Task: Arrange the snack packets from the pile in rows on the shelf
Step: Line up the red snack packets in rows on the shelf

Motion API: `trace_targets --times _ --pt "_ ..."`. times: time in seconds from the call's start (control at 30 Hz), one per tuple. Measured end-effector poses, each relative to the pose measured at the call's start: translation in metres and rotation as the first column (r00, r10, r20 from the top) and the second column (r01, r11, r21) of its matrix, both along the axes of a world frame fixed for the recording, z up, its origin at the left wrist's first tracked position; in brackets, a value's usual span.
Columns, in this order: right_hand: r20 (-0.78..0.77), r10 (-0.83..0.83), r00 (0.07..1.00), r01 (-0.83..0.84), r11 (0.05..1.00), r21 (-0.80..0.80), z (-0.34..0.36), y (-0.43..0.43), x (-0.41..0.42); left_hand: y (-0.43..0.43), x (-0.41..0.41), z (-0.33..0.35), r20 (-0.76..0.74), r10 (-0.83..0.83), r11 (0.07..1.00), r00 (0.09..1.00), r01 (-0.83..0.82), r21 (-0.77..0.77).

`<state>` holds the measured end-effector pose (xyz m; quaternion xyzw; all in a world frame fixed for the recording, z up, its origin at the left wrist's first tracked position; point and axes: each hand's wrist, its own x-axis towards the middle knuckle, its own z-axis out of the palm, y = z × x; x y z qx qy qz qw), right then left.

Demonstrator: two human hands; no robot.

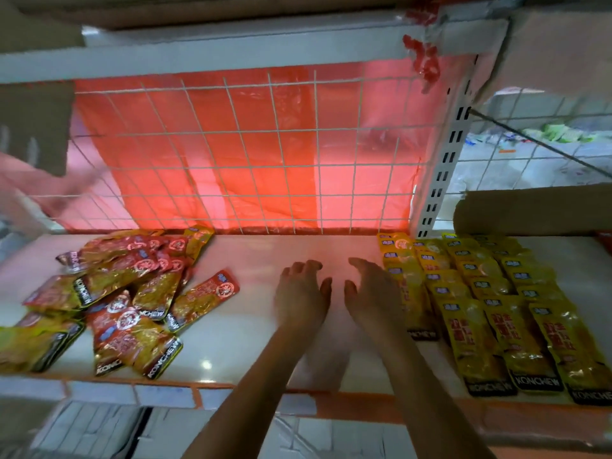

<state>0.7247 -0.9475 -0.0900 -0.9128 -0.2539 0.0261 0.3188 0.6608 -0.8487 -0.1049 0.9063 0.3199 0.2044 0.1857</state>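
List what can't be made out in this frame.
Head view only.
Pile: packets overlap and the left edge cuts it, so no count.
Yellow rows: right edge cuts the last one.
Left hand, right hand: blurred; contact with shelf unclear.
Pink shape far left: blurred, unidentifiable.

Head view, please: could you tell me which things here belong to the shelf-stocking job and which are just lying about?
Belong to the job: the pile of packets, the rows of yellow packets, the shelf, the left hand and right hand, both empty.

Just lying about: the red plastic sheet behind the wire grid, the cardboard box at the right.
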Motion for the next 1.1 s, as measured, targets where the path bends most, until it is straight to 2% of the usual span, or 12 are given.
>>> trace_targets --times 0.13,0.3,0.43,0.57,0.67,0.97,1.1 --pt "-0.014 0.105 0.994 -0.105 0.994 0.010 -0.005 0.047 -0.034 0.043 -0.041 0.003 -0.010 0.075 0.989 0.997 -0.073 0.132" --pt "-0.018 0.234 0.972 -0.234 0.972 0.013 -0.013 0.105 -0.072 0.102 -0.093 0.005 -0.083 0.196 0.966 0.977 -0.177 0.188" --pt "-0.089 0.277 0.957 -0.279 0.960 -0.013 -0.015 0.150 -0.098 0.148 -0.127 0.009 -0.068 0.322 0.930 0.944 -0.302 0.208" --pt "-0.107 0.283 0.953 -0.290 0.955 -0.062 -0.017 0.182 -0.116 0.186 -0.147 0.011 -0.058 0.406 0.891 0.912 -0.381 0.246" --pt "-0.090 0.273 0.958 -0.283 0.949 -0.136 -0.016 0.197 -0.123 0.210 -0.154 0.015 -0.054 0.410 0.877 0.911 -0.378 0.296" --pt "-0.001 0.217 0.976 -0.202 0.905 -0.375 -0.015 0.211 -0.133 0.223 -0.160 0.014 -0.229 0.460 0.879 0.858 -0.403 0.256" --pt "-0.039 0.217 0.975 -0.218 0.922 -0.321 -0.009 0.203 -0.130 0.212 -0.157 0.014 -0.250 0.477 0.866 0.843 -0.402 0.298"
